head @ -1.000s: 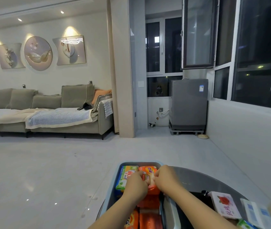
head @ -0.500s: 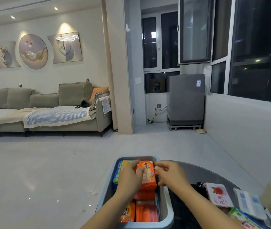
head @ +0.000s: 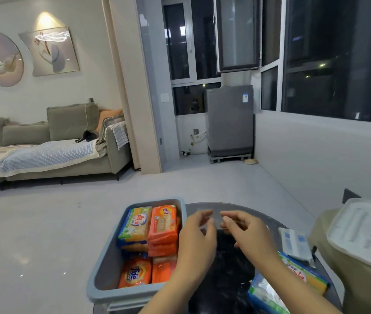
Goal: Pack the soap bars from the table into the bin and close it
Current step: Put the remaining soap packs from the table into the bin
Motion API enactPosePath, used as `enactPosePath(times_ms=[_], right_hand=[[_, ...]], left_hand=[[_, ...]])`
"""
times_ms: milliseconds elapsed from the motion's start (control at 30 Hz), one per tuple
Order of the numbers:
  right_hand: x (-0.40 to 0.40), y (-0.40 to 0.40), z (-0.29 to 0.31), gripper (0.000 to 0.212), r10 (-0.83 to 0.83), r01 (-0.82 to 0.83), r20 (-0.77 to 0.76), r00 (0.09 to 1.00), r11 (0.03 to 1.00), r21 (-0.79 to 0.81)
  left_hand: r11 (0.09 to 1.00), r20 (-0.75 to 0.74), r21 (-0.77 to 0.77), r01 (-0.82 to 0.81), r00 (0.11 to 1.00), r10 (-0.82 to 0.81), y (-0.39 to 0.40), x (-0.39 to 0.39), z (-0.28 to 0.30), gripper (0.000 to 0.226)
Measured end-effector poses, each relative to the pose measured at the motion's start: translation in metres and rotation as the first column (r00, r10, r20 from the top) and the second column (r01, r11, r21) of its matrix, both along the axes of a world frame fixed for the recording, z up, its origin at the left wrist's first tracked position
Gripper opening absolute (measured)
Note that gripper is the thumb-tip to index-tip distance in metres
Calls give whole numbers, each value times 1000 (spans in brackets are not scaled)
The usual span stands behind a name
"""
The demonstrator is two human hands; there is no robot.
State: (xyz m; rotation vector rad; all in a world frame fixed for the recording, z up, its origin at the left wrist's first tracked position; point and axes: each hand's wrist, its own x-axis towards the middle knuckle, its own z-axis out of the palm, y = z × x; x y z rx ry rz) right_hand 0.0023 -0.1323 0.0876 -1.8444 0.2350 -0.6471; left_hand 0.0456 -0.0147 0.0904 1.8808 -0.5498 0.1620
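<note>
Both hands hover over the dark round tabletop [head: 225, 288] just right of the blue-grey bin [head: 103, 268], fingers loosely curled and grasping nothing. The left hand [head: 197, 241] hangs beside the bin's right rim, partly covering it, while the right hand [head: 248, 234] sits close by, fingertips of the two nearly meeting. Inside the bin, soap bars are stacked in two columns: a yellow-and-blue wrapped bar [head: 136, 225] at the far left, an orange bar [head: 163, 223] beside it on top of more orange ones, and at the near end an orange Tide bar [head: 134, 273] next to another orange bar [head: 163, 270]. The bin stands open at the tabletop's left edge. On the tabletop's right side lie more bars not yet packed: a white-and-blue packet [head: 295, 243] at the far right, a yellow-and-green wrapped bar [head: 304, 275] nearer, and a green-and-blue one [head: 263, 293] at the near edge, cut off by the frame. A pale translucent lid-like tray [head: 361, 230] rests on a tan object [head: 370, 282] just right of the tabletop.
</note>
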Motion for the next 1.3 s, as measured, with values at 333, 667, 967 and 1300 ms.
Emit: enactPosePath(times_ms=[333, 667, 967, 1300], right_hand=[[-38, -69, -31, 18, -110, 115, -89, 990, 992, 47], [-37, -98, -64, 20, -279, 218, -378, 883, 956, -199], [-51, -127, -68, 50, -451, -83, -693, 562, 803, -590], [-52, -134, -83, 47, -243, -15, -738, 629, 946, -325]], left_hand=[[994, -154, -29, 108, 982, -111, -70, -26, -34, 23], [992, -299, 58, 112, 950, -90, -94, -18, -76, 17], [954, -525, 209, 216, 848, -77, -108, -12, -99, 24], [954, -523, 161, 251, 842, -133, -121, -16, -99, 14]])
